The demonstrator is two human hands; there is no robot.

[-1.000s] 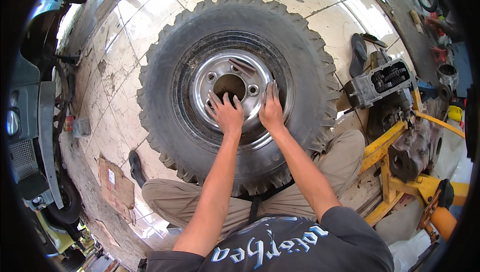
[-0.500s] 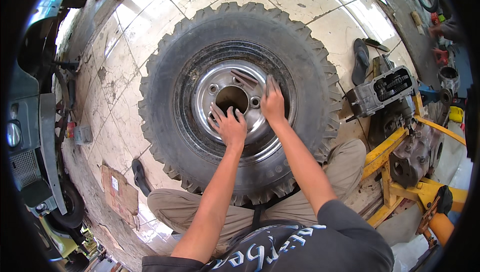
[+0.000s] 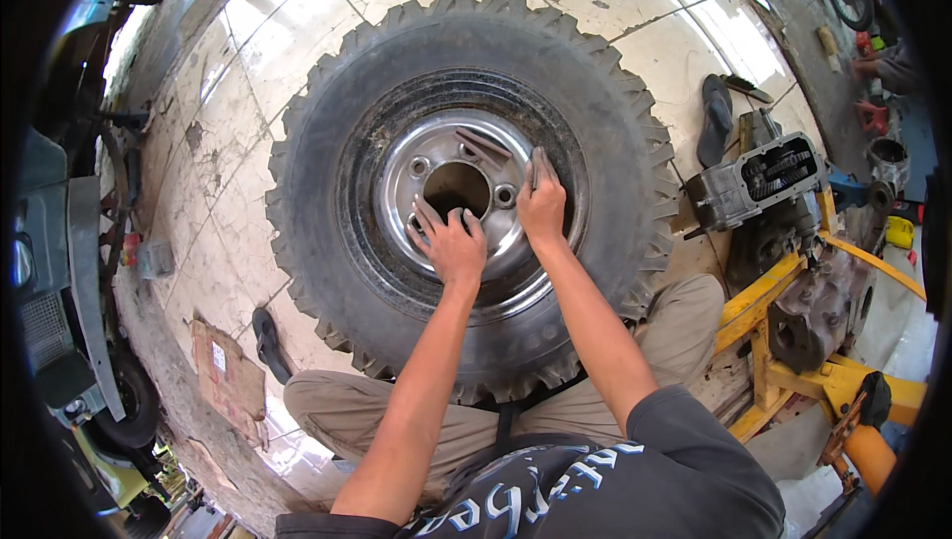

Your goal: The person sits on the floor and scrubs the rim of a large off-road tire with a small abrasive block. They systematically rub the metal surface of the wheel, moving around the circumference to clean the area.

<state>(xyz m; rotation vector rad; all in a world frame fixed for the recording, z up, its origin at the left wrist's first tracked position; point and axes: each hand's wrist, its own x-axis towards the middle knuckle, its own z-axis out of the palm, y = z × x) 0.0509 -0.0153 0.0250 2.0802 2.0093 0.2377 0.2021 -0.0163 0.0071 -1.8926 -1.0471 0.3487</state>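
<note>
A big knobbly tyre (image 3: 327, 251) lies flat on the floor before me, mounted on a bare metal wheel rim (image 3: 399, 182) with a round centre hole and bolt holes. My left hand (image 3: 454, 246) rests on the near left of the rim's centre, fingers spread beside the hole and holding nothing visible. On the right side of the rim, my right hand (image 3: 542, 204) lies with its fingers stretched along the metal; whatever may be under them is hidden. A folded brown strip, perhaps sandpaper (image 3: 483, 147), lies on the rim's far part, between the hands and apart from both.
My crossed legs sit against the tyre's near side. Right of it stand an opened gearbox (image 3: 778, 174) and a yellow metal frame (image 3: 754, 316). Sandals (image 3: 715, 122) and a flat cardboard piece (image 3: 226, 375) lie around. A vehicle (image 3: 59, 291) stands left; another person's hand (image 3: 873, 65) shows far right.
My head view has shifted slightly. Both hands stay on the rim in nearly the same places, with the right fingers a little changed in pose. The brown strip lies where it was.
</note>
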